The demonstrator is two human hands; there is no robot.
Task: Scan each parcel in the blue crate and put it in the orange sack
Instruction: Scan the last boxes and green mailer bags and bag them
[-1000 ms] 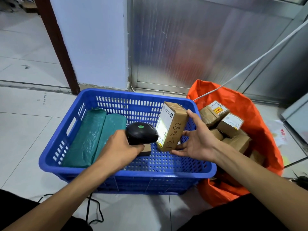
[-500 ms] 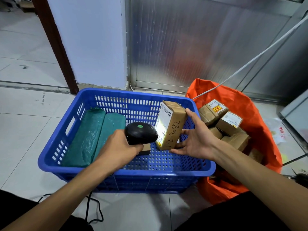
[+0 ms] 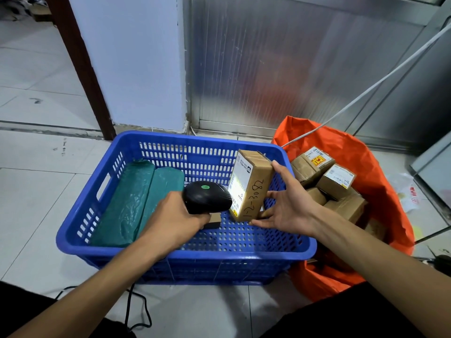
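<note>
My right hand point(image 3: 286, 203) holds a brown cardboard parcel point(image 3: 253, 189) upright above the right side of the blue crate point(image 3: 185, 252), thumb below and fingers round its far side. Its white label faces left and "1-2-3082" is written on its near side. My left hand point(image 3: 175, 218) grips a black barcode scanner point(image 3: 206, 197) pointed at the label from close by; bright light falls on the label. Two green padded parcels point(image 3: 136, 203) lean against the crate's left wall. A small box point(image 3: 216, 220) lies partly hidden under the scanner. The orange sack point(image 3: 361, 162) stands open to the right.
Several taped brown boxes point(image 3: 334, 181) lie in the sack. A white cable point(image 3: 366, 93) runs from the sack up to the right. The scanner's black cord point(image 3: 139, 311) trails on the tiled floor near me. A white pillar and metal panels stand behind the crate.
The parcel and scanner stay almost in place; the label now shows brighter light from the scanner.
</note>
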